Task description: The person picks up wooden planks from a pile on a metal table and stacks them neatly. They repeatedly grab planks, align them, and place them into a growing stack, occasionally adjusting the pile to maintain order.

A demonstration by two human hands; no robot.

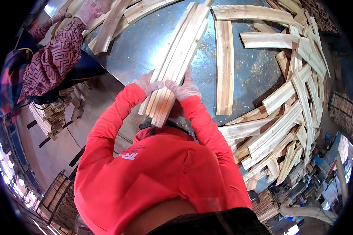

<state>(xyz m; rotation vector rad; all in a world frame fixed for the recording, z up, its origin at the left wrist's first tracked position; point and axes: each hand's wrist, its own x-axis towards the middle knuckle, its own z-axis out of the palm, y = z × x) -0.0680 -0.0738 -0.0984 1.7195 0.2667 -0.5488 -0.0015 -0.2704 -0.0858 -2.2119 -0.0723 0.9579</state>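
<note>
A bundle of long, pale wooden slats lies lengthwise in front of me over a grey metal table, its near ends sticking out past the table edge toward my body. My left hand, in a whitish glove, grips the bundle's left side with its thumb across the top. On the opposite side my right hand, gloved the same way, closes round the slats, thumb also on top. The two thumbs point at each other. Fingers beneath the wood are hidden. A single slat lies on the table to the right of the bundle.
A messy heap of loose slats covers the table's right side. At the upper left, a co-worker's patterned sleeve and gloved hand are beside more boards. Stacked wood stands on the floor at left, near a metal rack.
</note>
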